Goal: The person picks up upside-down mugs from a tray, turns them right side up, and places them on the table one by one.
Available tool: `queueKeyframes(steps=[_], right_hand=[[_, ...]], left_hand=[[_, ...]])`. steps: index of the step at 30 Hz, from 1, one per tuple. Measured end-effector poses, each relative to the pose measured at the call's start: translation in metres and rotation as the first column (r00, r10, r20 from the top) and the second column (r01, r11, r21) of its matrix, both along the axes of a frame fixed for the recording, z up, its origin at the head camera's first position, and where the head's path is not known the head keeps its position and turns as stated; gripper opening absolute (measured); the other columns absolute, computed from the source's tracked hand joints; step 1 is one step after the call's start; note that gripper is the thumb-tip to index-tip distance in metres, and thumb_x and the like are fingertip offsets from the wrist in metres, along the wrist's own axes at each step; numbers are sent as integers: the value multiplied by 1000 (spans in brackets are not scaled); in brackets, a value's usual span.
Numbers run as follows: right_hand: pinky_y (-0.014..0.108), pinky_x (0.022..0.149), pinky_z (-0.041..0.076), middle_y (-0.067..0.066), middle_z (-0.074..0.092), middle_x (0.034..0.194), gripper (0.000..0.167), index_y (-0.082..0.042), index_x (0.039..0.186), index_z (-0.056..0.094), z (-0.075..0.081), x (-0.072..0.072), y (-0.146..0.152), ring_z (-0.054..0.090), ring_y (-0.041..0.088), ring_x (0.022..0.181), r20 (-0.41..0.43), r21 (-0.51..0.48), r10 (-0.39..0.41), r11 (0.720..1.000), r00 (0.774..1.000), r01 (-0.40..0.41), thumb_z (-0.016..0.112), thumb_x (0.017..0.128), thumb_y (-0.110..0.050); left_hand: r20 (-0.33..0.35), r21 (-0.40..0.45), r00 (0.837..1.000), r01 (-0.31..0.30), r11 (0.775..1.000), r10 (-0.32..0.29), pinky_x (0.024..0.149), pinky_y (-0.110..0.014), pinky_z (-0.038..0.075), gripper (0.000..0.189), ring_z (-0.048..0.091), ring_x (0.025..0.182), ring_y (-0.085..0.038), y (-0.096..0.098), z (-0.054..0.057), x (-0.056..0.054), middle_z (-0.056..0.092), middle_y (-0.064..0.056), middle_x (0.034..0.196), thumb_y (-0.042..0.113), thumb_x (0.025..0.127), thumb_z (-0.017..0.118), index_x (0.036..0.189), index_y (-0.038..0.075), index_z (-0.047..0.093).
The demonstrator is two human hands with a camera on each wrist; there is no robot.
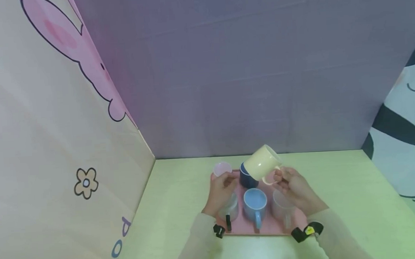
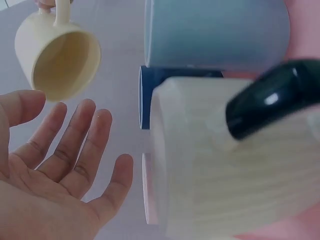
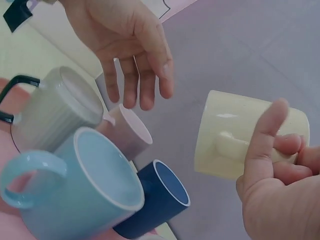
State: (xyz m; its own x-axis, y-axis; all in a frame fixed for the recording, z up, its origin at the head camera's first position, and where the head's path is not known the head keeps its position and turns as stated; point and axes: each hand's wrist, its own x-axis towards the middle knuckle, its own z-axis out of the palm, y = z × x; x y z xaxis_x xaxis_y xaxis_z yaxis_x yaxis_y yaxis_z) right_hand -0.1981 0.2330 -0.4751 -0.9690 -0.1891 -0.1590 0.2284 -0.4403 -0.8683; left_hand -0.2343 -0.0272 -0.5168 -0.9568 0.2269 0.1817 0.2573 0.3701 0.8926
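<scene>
My right hand (image 1: 297, 186) grips a pale yellow mug (image 1: 261, 163) by its handle. The mug hangs tilted above the back of a pink tray (image 1: 243, 227), its mouth facing up and right in the head view. My left hand (image 2: 65, 175) is bare, fingers spread and apart from the yellow mug, over the tray's left side. Under that hand stands a ribbed whitish mug (image 2: 200, 165) with a black handle. Beside it is a light blue mug (image 3: 85, 185). Behind them are a dark blue mug (image 3: 157, 200) and a pink mug (image 3: 127, 131).
A see-through mug (image 1: 281, 206) stands at the tray's front right, partly behind my right hand. The tray lies on a pale table (image 1: 339, 192). A grey back panel (image 1: 247, 83) and printed side panels (image 1: 34, 156) close in the space.
</scene>
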Motion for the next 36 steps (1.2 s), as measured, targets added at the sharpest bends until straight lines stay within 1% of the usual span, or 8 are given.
queueKeyframes(steps=[6, 10, 14, 18, 26, 28, 33, 36], right_hand=[[14, 61, 46, -4, 60, 81, 39, -7, 95, 62, -6, 0, -6, 54, 4, 70, -127, -191, 70, 977, 989, -94, 29, 113, -18], [13, 58, 40, -2, 61, 83, 40, -5, 99, 62, -10, 0, -9, 54, 4, 72, -187, -329, 110, 930, 976, -168, 26, 113, -11], [12, 61, 40, -1, 59, 87, 32, -6, 106, 58, -11, 2, -13, 55, 5, 78, -116, -493, 154, 849, 981, -191, 27, 113, -11], [12, 65, 39, -3, 55, 89, 17, -11, 112, 46, -10, 6, -17, 53, 5, 80, 10, -605, 161, 787, 987, -122, 30, 113, -18], [13, 65, 39, -3, 53, 89, 15, -10, 119, 45, -6, 11, -26, 51, 6, 80, 74, -542, 53, 841, 996, -5, 34, 112, -19], [12, 65, 39, -3, 54, 89, 16, -10, 117, 46, -7, 11, -28, 51, 5, 80, 72, -553, 65, 833, 995, -14, 35, 112, -20], [12, 65, 37, -3, 54, 90, 17, -12, 114, 47, -12, 12, -29, 48, 4, 79, 59, -630, 134, 774, 989, -67, 36, 112, -24], [12, 64, 34, -4, 52, 91, 19, -13, 114, 45, -14, 12, -29, 47, 4, 79, 44, -659, 153, 747, 987, -87, 29, 113, -25]], left_hand=[[34, 45, 999, 13, 999, -15, 97, -36, 55, 21, 70, 104, -18, 2, 6, 6, 76, -11, 114, 20, 99, 66, 115, 9, 72], [69, 112, 997, 24, 993, -32, 102, -35, 54, 22, 70, 108, -17, 7, 9, 9, 76, -10, 115, 24, 99, 66, 115, 10, 73], [109, 198, 993, 30, 980, -53, 99, -32, 56, 22, 71, 106, -15, 13, 9, 10, 75, -12, 117, 25, 99, 67, 114, 11, 73], [149, 299, 985, 34, 954, -82, 94, -34, 60, 25, 72, 99, -15, 19, 9, 11, 74, -15, 113, 21, 98, 68, 115, 4, 72], [221, 428, 968, 15, 904, -121, 86, -30, 62, 24, 70, 88, -12, 34, 12, 14, 73, -24, 102, 14, 98, 67, 110, -6, 70], [253, 425, 961, -10, 905, -108, 87, -30, 61, 23, 71, 88, -13, 37, 11, 16, 75, -20, 100, 16, 99, 67, 109, -4, 72], [336, 432, 937, -62, 900, -97, 94, -37, 59, 24, 74, 98, -28, 44, 10, 19, 77, -13, 101, 24, 99, 65, 109, 3, 74], [375, 482, 920, -87, 872, -116, 94, -42, 59, 26, 74, 96, -30, 49, 10, 21, 76, -17, 105, 26, 99, 65, 110, 3, 74]])
